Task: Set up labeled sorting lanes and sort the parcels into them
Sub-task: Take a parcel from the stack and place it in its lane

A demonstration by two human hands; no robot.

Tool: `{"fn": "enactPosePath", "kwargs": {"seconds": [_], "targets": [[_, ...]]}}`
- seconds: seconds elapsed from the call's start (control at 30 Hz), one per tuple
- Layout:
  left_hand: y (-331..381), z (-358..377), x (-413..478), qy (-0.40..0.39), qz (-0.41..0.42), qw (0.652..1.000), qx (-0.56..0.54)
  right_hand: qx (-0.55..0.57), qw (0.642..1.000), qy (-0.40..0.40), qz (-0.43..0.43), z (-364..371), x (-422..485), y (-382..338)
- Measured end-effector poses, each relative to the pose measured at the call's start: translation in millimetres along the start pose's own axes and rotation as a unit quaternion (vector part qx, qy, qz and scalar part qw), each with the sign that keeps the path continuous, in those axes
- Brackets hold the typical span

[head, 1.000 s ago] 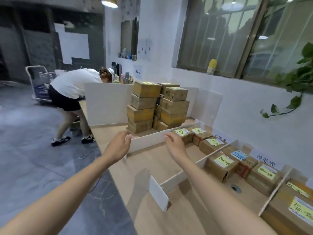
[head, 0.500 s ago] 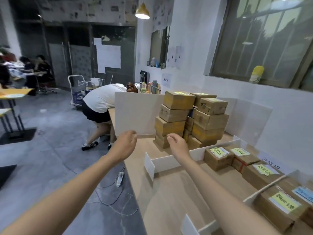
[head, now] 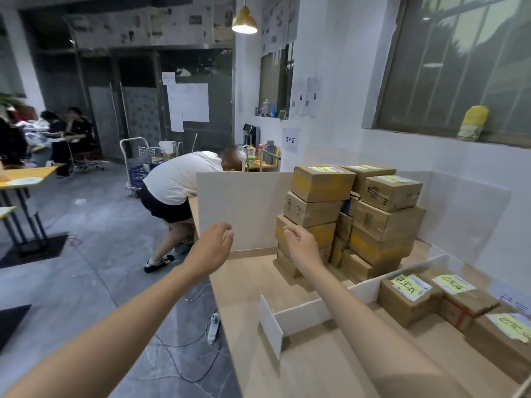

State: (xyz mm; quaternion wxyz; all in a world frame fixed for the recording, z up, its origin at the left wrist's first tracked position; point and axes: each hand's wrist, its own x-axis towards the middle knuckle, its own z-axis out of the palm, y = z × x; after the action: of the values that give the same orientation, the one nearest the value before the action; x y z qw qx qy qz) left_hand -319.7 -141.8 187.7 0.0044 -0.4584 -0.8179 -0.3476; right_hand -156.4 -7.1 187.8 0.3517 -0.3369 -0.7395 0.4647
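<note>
Left hand (head: pixel 214 248) stretched forward above the table's left edge, fingers loosely bent and a little apart, gripping nothing; seen against the bottom edge of the tall white board (head: pixel 241 208), contact impossible to judge. Right hand (head: pixel 301 248) level with it, fingers likewise relaxed and slightly curved, empty, held in front of the lower boxes of the stack of cardboard parcels (head: pixel 353 214) (touching or just short of them: cannot tell). Stack standing at the far end of the wooden table (head: pixel 253 374), two columns several boxes high, yellow labels on the top ones, just right of the board. Nearer, a low white divider (head: pixel 316 308) running across the tabletop, a short end piece upright at its left end. On its near side, at the right, labelled parcels (head: pixel 405 300) lying close together, each with a yellow handwritten note on top. Past the board, a person in a white top (head: pixel 178 179) bent forward beside a wire trolley (head: pixel 138 165). On the floor by the table, a white power strip (head: pixel 214 326).
</note>
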Motion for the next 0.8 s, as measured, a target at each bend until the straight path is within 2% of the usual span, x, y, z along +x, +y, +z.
{"fn": "enactPosePath", "kwargs": {"seconds": [0.27,0.57,0.8], "targets": [[-9.7,25.2,57.0,-0.013,0.04,0.999,-0.006,-0.021,1.0,0.022,0.004,-3.4,43.5,4.0],[-9.5,49.9,140.6,-0.037,0.096,0.994,-0.021,-0.061,0.993,0.097,0.017,-13.7,99.6,7.0],[-20.4,56.9,226.5,-0.058,0.139,0.987,-0.06,-0.075,0.984,0.155,0.036,6.5,154.4,1.5]]}}
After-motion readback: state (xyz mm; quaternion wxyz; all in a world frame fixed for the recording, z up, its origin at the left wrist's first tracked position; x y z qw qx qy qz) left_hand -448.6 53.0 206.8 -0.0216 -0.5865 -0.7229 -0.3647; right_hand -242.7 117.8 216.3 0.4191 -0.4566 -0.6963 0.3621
